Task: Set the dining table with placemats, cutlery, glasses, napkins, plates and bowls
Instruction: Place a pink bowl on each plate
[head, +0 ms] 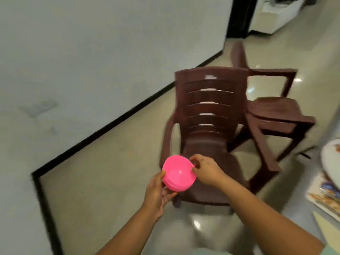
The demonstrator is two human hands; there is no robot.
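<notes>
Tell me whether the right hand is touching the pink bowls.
Touching. The head view shows the right hand pinching the rim of the pink bowls, while the left hand holds them from below.

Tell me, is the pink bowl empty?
Empty: the pink bowl, held between the left hand and right hand, shows only its bare pink inside.

A stack of bright pink round plastic bowls [178, 173] is held above the seat of a dark brown plastic slatted armchair [204, 137]. The left hand [157, 192] cups the stack from below; the right hand [206, 171] pinches the top rim with its fingers [193, 161]. A second brown plastic chair [276, 115] stands just behind on the glossy beige tiled floor [110, 162].
</notes>
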